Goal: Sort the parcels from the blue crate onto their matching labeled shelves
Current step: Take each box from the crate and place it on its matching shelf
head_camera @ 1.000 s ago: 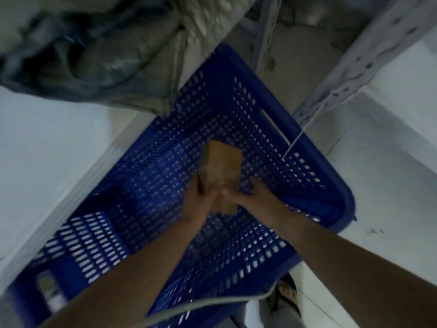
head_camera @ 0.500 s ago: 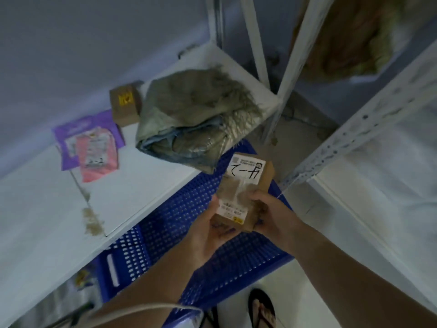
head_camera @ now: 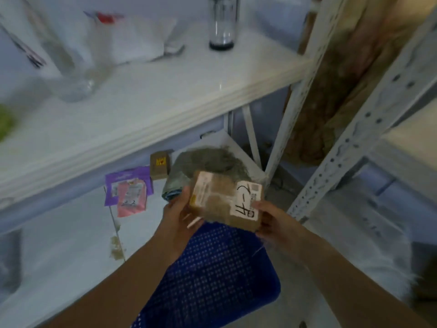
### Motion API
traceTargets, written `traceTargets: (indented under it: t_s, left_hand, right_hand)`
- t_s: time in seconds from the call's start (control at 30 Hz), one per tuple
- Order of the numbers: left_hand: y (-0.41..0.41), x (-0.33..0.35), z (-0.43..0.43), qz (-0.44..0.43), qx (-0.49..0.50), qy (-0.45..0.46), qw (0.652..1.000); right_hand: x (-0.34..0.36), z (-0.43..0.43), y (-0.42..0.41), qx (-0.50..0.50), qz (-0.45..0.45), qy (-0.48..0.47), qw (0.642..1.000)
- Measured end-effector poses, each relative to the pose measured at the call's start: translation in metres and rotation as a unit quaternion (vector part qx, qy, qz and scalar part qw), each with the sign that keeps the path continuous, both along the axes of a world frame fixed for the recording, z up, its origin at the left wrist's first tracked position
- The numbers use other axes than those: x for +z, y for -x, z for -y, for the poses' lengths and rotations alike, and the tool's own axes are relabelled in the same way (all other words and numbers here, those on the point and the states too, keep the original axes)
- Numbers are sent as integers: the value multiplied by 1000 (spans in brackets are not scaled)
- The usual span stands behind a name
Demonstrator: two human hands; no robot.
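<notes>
The white upper shelf (head_camera: 165, 110) and the lower shelf (head_camera: 59, 245) now fill the view. The blue crate (head_camera: 212, 280) lies near, under the arms. The brown parcel (head_camera: 224, 200), inside it a second ago, is raised with its handwritten label (head_camera: 246, 200) up. The left hand (head_camera: 179, 216) and the right hand (head_camera: 272, 221) grip opposite ends, fingers curled round. Shelf matching likely follows.

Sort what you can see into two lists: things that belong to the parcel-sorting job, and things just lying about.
Job: cardboard parcel, held by left hand and right hand; blue crate; purple mailer, pink mailer and small brown box on the lower shelf.

Lying about: grey cloth bundle; clear bottle on the upper shelf.
</notes>
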State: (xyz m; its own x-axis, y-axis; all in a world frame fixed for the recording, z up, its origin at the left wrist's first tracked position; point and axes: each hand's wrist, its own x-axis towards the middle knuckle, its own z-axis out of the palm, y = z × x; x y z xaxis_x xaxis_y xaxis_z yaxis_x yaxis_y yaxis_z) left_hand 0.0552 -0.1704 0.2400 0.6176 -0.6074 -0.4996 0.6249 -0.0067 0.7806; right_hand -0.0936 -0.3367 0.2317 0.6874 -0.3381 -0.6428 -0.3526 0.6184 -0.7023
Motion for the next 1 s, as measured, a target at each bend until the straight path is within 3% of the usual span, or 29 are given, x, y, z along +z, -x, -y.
traceTargets:
  t_s: [0.1, 0.2, 0.33, 0.5, 0.77, 1.0]
  left_hand:
    - [36, 42, 1, 43, -112, 2, 993]
    - [66, 77, 1, 80, -160, 22, 984]
    - [83, 129, -20, 131, -128, 70, 981]
    - [97, 222, -53, 265, -108, 96, 953]
    - [122, 449, -78, 520, -124, 152, 831]
    - [160, 552, -99, 675, -26, 212, 706]
  right_hand:
    - [41, -17, 7, -59, 82, -34, 994]
    - [82, -38, 19, -29, 123, 10, 992]
    - [144, -68, 40, 53, 102, 187, 976]
    - [248, -123, 50, 7, 126, 462, 878]
    - [479, -164, 99, -39, 118, 626, 770]
    - [581, -202, 154, -187, 134, 711, 664]
